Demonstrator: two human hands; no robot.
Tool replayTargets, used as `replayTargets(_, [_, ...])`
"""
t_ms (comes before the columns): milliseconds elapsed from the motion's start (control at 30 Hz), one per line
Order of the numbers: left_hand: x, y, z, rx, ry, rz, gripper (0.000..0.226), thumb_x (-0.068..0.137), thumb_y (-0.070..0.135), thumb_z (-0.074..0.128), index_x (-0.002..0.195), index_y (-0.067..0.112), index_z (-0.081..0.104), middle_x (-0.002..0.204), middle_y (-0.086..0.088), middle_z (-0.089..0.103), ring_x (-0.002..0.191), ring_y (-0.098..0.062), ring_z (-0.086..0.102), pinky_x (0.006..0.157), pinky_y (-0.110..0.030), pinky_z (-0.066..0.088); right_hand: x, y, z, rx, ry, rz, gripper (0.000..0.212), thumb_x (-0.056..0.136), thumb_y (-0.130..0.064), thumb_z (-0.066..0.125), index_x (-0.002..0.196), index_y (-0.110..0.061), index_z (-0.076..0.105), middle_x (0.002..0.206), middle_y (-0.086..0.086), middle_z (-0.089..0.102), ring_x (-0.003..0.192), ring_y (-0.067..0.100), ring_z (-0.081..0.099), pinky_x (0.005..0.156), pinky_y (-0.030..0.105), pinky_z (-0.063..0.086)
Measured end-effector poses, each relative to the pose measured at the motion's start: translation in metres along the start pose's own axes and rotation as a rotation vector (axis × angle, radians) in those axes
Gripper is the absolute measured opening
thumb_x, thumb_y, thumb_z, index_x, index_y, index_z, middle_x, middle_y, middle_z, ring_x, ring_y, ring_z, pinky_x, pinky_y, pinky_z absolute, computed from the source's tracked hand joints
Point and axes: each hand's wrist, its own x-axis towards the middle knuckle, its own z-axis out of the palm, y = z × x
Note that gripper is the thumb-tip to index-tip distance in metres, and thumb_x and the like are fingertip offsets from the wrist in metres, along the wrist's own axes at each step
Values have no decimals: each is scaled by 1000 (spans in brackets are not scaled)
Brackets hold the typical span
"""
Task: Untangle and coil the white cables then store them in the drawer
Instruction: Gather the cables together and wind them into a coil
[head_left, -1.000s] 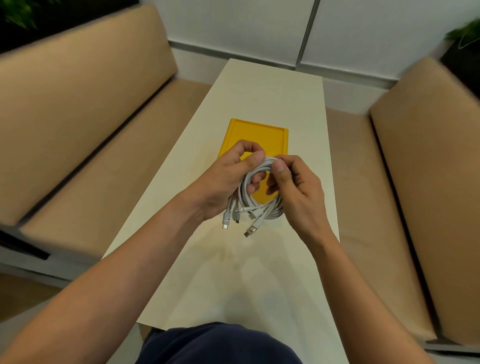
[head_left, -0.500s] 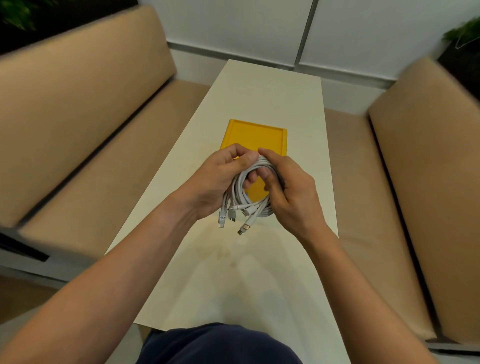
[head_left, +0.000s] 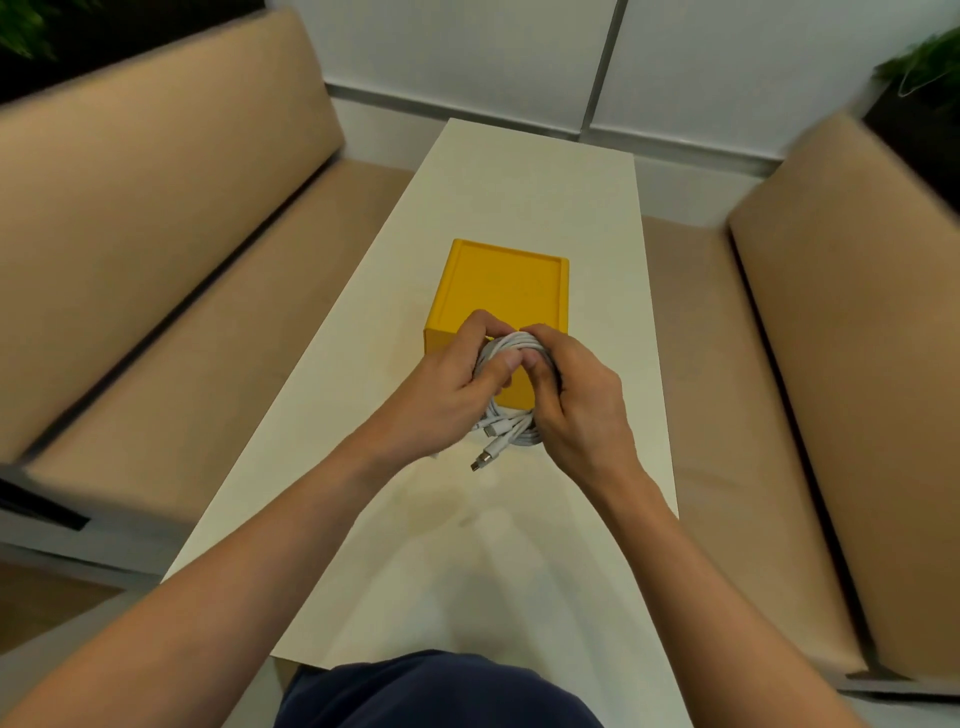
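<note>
Left hand: we find the left hand (head_left: 452, 395) curled round the left side of the coil, with the thumb laid across the strands and the fingers wrapped over the top.
Right hand: the right hand (head_left: 576, 405) grips the right side of the same coil, fingers curled over the strands. Its fingertips sit close against those of the left hand at the top.
White cables: we note the white cables (head_left: 511, 345) gathered into one looped bundle between both hands. The bundle is in front of the near face of the box and is not stored.
Loose ends: several plugs hang from the bottom of the bundle. One metal-tipped plug (head_left: 480, 461) points down and to the left, clear of both hands.
Yellow drawer box: the yellow drawer box (head_left: 504, 291) stands on the middle of the table, just beyond the hands. Hands and cables partly cover its near face, so we cannot tell whether the drawer is open or whether the bundle touches it.
Table: a long pale table (head_left: 519, 545) runs from the person toward the wall.
Seating: a tan padded left bench (head_left: 156, 260) and a matching right bench (head_left: 831, 364) flank the table.
Background: we record white wall panels (head_left: 467, 52) behind the table and a green plant (head_left: 924, 57) at the upper right corner.
Person: a dark blue garment (head_left: 436, 691) shows at the bottom edge, and both forearms are bare.
</note>
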Motion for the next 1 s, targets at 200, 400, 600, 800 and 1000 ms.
replayTargets(200, [-6, -7, 5, 19, 19, -46, 16, 109, 34, 45, 119, 27, 55, 89, 4, 68, 78, -10, 64, 68, -33, 50, -3, 4, 3, -29, -81, 39, 23, 108, -27, 48, 120, -19, 66, 102, -3, 70, 87, 16, 61, 74, 36, 50])
replayTargets(400, [-1, -4, -7, 22, -15, -21, 11, 108, 31, 49, 112, 26, 58, 83, 6, 69, 68, -9, 58, 60, -30, 44, 3, 2, -11, 83, -274, 117, 37, 108, -41, 44, 143, -30, 52, 104, -19, 63, 94, 6, 60, 79, 20, 44])
replayTargets(600, [7, -2, -12, -9, -47, -43, 11, 107, 31, 51, 109, 23, 57, 83, 7, 70, 70, -11, 57, 63, -39, 44, 7, 1, -10, 521, -199, 248, 41, 105, -40, 48, 142, -26, 60, 94, -25, 63, 92, 1, 60, 80, 22, 48])
replayTargets(800, [9, 1, -6, -13, 13, -59, 15, 106, 33, 53, 112, 22, 61, 89, 6, 71, 75, -1, 60, 65, -20, 44, 1, -2, 9, 240, 14, 182, 26, 109, -24, 49, 126, -18, 68, 93, -15, 69, 76, -3, 60, 69, 10, 41])
replayTargets(1000, [11, -3, -18, -271, -49, -206, 29, 107, 37, 49, 114, 24, 75, 95, -5, 73, 85, -26, 61, 79, -47, 49, 6, 5, 11, 153, 56, 122, 22, 109, -20, 50, 119, -15, 69, 96, -11, 70, 74, -3, 57, 69, 13, 39])
